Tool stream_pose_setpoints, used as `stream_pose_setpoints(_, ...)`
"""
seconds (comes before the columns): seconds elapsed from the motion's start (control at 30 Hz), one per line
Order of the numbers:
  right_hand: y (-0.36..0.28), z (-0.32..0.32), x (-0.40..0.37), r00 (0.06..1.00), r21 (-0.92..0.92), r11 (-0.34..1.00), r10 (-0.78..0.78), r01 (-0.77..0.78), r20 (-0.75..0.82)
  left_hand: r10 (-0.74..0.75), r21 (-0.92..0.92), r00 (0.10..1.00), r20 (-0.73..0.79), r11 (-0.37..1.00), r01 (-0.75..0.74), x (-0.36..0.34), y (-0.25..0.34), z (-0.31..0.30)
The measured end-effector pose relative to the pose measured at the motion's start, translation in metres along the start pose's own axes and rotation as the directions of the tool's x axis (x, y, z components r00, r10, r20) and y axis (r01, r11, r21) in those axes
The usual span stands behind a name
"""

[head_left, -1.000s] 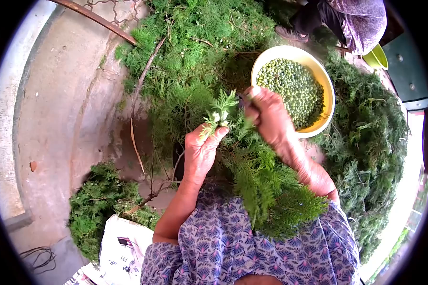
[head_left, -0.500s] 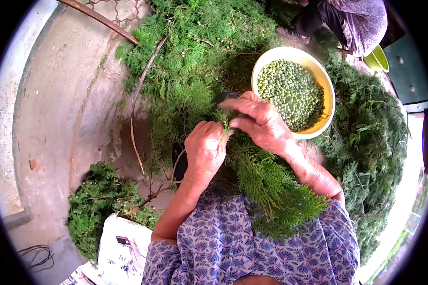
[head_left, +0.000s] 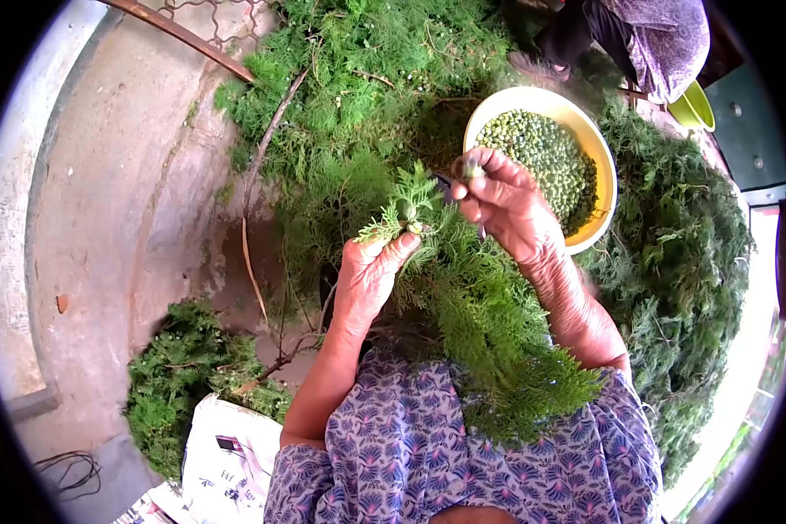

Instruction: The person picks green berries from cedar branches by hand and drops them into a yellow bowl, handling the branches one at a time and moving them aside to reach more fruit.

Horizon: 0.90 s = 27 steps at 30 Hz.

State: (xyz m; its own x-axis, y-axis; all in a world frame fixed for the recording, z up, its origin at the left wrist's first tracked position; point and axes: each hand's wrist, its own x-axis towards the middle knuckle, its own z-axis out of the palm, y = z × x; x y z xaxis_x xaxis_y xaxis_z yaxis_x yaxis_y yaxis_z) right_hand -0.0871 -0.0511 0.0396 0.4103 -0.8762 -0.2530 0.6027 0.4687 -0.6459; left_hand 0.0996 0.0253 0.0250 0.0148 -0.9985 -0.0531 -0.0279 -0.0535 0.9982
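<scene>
- Lap: patterned shirt nearest the camera; a leafy green branch lies against its front, reaching up below the hands.
- Left hand: thumb and forefinger pinch a sprig by its lower end; the sprig stands up from the grip, with pale green berries on it near the thumb.
- Right hand: raised beside the sprig, apart from it; thumb and fingertips pinch a small roundish berry, somewhat blurred.
- Basin: just beyond the right hand, which overlaps its near edge in view; contact cannot be told; loose green berries inside.
- Surroundings: cut greenery ahead; a darker heap to the right; at the far right, a seated person beside a yellow-green tub.
</scene>
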Motion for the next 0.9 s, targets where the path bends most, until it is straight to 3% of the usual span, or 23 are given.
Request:
stream_pose_setpoints(0.03, 0.003, -0.01, 0.003, 0.994, 0.013, 0.999, 0.028, -0.029, 0.102, -0.081, -0.115, 0.996, 0.025, 0.99, 0.083, 0.002, -0.002, -0.001)
stream_pose_setpoints(0.1, 0.009, -0.012, 0.005, 0.988, -0.116, 0.99, 0.092, -0.077, 0.126, -0.055, -0.129, 0.998, 0.027, 0.99, 0.058, 0.005, -0.006, -0.002)
stream_pose_setpoints(0.17, 0.01, -0.004, -0.002, 0.979, -0.383, 0.903, 0.2, -0.195, -0.028, -0.037, -0.197, 0.997, 0.072, 0.979, 0.051, 0.005, -0.004, -0.003)
stream_pose_setpoints(0.23, 0.012, 0.001, 0.001, 0.963, -0.421, 0.882, 0.261, -0.213, 0.059, -0.065, -0.208, 0.992, 0.108, 0.974, 0.087, 0.005, -0.002, -0.005)
stream_pose_setpoints(0.3, 0.024, -0.001, 0.014, 0.942, -0.349, 0.93, 0.214, -0.115, 0.259, -0.069, -0.162, 0.987, 0.147, 0.982, 0.093, 0.006, 0.006, -0.004)
stream_pose_setpoints(0.33, 0.023, 0.002, 0.013, 0.943, -0.391, 0.92, 0.16, -0.035, 0.292, -0.035, -0.197, 0.989, 0.144, 0.978, 0.063, 0.005, 0.001, -0.006)
stream_pose_setpoints(0.37, 0.019, 0.008, 0.014, 0.935, -0.448, 0.889, 0.235, -0.095, 0.267, -0.034, -0.196, 0.989, 0.145, 0.979, 0.062, 0.005, 0.003, -0.005)
stream_pose_setpoints(0.43, 0.024, 0.007, 0.016, 0.925, -0.369, 0.928, 0.189, -0.059, 0.329, -0.123, -0.299, 0.98, 0.155, 0.94, 0.166, 0.006, 0.007, -0.005)
stream_pose_setpoints(0.47, 0.025, 0.008, 0.016, 0.924, -0.37, 0.927, 0.192, -0.061, 0.33, -0.109, -0.292, 0.986, 0.126, 0.946, 0.142, 0.005, 0.006, -0.004)
stream_pose_setpoints(0.57, 0.024, 0.009, 0.014, 0.951, -0.431, 0.903, 0.143, -0.011, 0.276, -0.104, -0.246, 0.994, -0.013, 0.964, 0.098, 0.003, 0.0, 0.004)
stream_pose_setpoints(0.63, 0.019, 0.012, 0.007, 0.99, -0.516, 0.845, 0.129, -0.14, -0.057, -0.115, -0.308, 0.993, -0.04, 0.947, 0.098, 0.003, -0.005, 0.005)
stream_pose_setpoints(0.67, 0.025, -0.006, 0.014, 0.998, -0.215, 0.974, 0.066, -0.067, -0.012, -0.154, -0.343, 0.986, -0.065, 0.931, 0.123, 0.002, -0.005, 0.004)
stream_pose_setpoints(0.7, 0.017, -0.007, 0.016, 0.999, -0.067, 0.997, 0.025, -0.022, 0.045, -0.193, -0.378, 0.977, -0.09, 0.914, 0.146, 0.001, -0.005, 0.003)
stream_pose_setpoints(0.77, 0.009, -0.002, 0.007, 0.994, -0.101, 0.995, 0.0, -0.011, -0.105, -0.151, -0.367, 0.981, -0.124, 0.925, 0.096, 0.004, -0.007, 0.005)
stream_pose_setpoints(0.8, 0.003, 0.004, 0.002, 0.998, -0.121, 0.993, 0.011, -0.019, -0.061, -0.108, -0.325, 0.986, -0.126, 0.944, 0.062, 0.004, -0.007, 0.006)
stream_pose_setpoints(0.83, 0.005, -0.007, 0.003, 0.995, -0.159, 0.987, 0.024, -0.009, 0.096, -0.062, -0.282, 0.99, -0.125, 0.959, 0.024, 0.005, -0.007, 0.007)
stream_pose_setpoints(0.9, 0.005, 0.002, -0.004, 0.993, -0.377, 0.926, 0.072, -0.03, 0.097, -0.051, -0.047, 0.994, -0.095, 0.998, 0.047, 0.008, -0.006, 0.01)
